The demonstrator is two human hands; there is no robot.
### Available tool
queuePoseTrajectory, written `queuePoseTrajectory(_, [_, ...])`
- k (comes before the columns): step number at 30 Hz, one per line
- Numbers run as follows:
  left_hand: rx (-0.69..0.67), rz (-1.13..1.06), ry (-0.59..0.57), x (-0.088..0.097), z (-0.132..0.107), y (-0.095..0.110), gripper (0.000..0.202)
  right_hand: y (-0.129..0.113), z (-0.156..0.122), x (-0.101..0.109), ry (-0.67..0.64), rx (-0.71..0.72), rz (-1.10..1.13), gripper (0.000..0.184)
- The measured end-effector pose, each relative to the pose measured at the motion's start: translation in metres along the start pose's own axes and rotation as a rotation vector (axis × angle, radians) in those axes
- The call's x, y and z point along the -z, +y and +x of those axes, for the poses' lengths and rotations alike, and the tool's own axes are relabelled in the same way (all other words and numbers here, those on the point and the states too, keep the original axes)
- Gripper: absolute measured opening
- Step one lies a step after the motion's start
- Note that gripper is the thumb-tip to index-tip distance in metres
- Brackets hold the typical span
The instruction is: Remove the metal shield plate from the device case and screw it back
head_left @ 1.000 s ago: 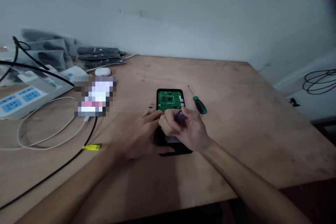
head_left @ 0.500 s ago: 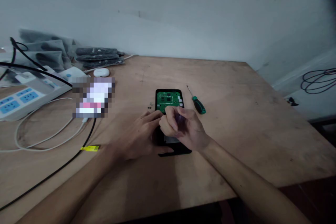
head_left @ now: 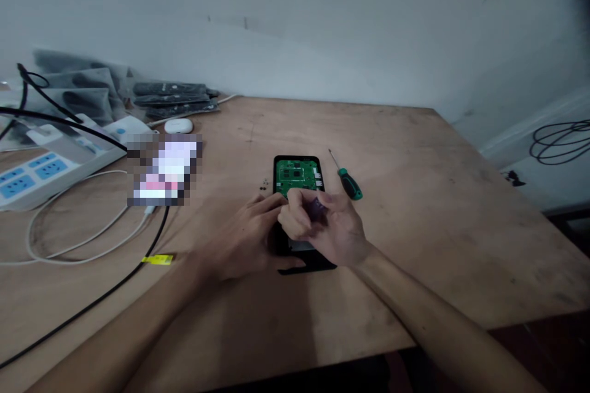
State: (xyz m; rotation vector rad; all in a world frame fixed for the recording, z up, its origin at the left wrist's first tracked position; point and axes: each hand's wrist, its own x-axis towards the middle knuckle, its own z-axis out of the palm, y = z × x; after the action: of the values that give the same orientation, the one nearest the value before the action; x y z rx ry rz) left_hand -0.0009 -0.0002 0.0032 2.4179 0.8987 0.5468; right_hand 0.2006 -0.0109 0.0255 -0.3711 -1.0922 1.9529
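Green circuit board [head_left: 295, 175] in black casing [head_left: 316, 263]: two-handed hold

The casing lies open and flat on the wooden tabletop [head_left: 415, 245], with the board at its far end. A pale panel [head_left: 299, 245] shows in part below the hands.

Left hand [head_left: 246, 233]: rests over the casing's left side, thumb across the near end and spread from the fingers. This placement presumably steadies the casing; whether the hand clamps or merely presses cannot be told.

Right hand [head_left: 329, 224]: positioned above the casing's middle, fingers curled, thumb drawn towards the forefinger. The grip is narrow and holds a small purple item [head_left: 317, 209]; its type and any contact with the casing are hidden.

Small parts [head_left: 264, 185], possibly screws, lie just beside the casing on the left, probably grouped against loss. A screwdriver [head_left: 349, 183] lies to the right, handle nearest the person, likely for easy reach. Farther left are a phone [head_left: 170, 166] and a power strip [head_left: 50, 166]
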Motion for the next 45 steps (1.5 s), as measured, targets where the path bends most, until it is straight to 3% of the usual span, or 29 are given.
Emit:
queuePoseTrajectory(3, [-0.018,-0.007,0.009,0.0,-0.0007,-0.0003,0.061,0.0,-0.0009,0.0005,-0.023,-0.009,0.027,0.038])
queuePoseTrajectory(9, [-0.019,-0.017,0.018,-0.001,0.0005,-0.0001,0.053,0.0002,-0.0011,0.0001,-0.014,-0.002,-0.003,0.036])
queuePoseTrajectory(13, [-0.005,-0.026,0.003,-0.001,0.0005,0.0004,0.059,0.0006,0.0003,-0.0001,-0.001,0.01,-0.033,0.047])
queuePoseTrajectory(17, [0.007,-0.016,0.001,-0.0006,-0.0004,0.0,0.052,-0.0003,0.002,-0.0015,0.004,0.019,-0.042,0.067])
queuePoseTrajectory(25, [0.001,-0.009,0.013,-0.0009,0.0007,0.0008,0.05,-0.0002,0.0031,-0.0037,0.022,0.011,-0.047,0.074])
queuePoseTrajectory(39, [0.004,-0.039,-0.008,-0.0011,0.0001,-0.0014,0.057,0.0012,0.0022,0.0004,0.001,0.015,-0.03,0.064])
queuePoseTrajectory(45, [-0.041,-0.032,-0.001,-0.002,0.0001,-0.0026,0.057,0.0019,-0.0002,-0.0014,-0.006,0.015,0.031,0.041])
